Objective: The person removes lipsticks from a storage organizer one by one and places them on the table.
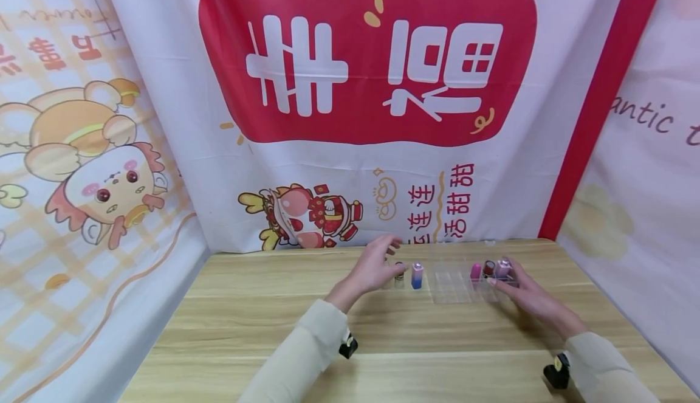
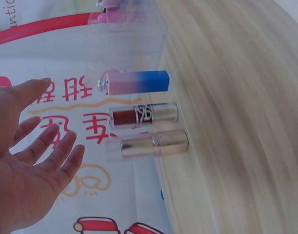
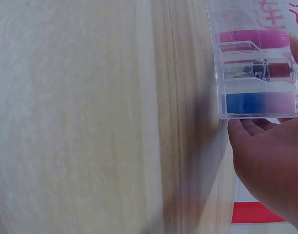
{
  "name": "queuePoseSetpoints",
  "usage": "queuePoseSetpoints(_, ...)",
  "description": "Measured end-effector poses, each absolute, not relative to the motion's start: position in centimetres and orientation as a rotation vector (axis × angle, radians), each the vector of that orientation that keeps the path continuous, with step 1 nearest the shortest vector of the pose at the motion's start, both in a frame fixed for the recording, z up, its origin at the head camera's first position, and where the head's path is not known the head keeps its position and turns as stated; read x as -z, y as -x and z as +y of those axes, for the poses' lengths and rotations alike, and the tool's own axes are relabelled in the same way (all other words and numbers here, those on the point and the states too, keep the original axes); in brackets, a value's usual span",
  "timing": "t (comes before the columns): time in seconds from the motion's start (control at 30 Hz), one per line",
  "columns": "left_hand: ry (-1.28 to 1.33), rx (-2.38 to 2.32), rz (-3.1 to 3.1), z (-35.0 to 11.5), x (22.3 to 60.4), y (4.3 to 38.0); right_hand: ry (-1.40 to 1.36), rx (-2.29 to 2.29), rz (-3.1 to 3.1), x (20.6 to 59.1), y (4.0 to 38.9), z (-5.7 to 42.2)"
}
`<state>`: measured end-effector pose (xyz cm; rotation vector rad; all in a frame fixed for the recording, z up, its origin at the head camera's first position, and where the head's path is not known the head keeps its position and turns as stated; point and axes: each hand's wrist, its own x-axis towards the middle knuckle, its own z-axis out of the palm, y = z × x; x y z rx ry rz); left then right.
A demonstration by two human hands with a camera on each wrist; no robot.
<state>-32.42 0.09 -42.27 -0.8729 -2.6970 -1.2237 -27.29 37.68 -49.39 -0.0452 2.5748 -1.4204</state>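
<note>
My left hand (image 1: 376, 266), fingers spread and holding nothing, hovers beside several lipsticks standing on the table. In the left wrist view these are a pink-and-blue lipstick (image 2: 139, 83), a dark red one with a clear case (image 2: 145, 115) and a gold one (image 2: 156, 145). To their right stands a clear plastic organizer (image 1: 451, 289) with compartments. My right hand (image 1: 529, 292) grips its right end, thumb over the top and fingers against the side. Inside that end stand a magenta lipstick (image 3: 253, 38), a dark red one (image 3: 278, 70) and a pink-and-blue one (image 3: 258, 103).
The wood-grain table (image 1: 246, 324) stretches toward me. A white cloth (image 1: 180, 148) with red lettering hangs along the table's back edge, and printed cloths hang at both sides. The organizer stands near that back edge.
</note>
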Motion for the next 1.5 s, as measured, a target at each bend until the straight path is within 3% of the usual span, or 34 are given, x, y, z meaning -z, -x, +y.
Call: queuePoseSetpoints(1.5,1.076,1.228,-2.699,8.7,42.1,32.0,0.061,1.481,2.557,49.8,27.5,37.8)
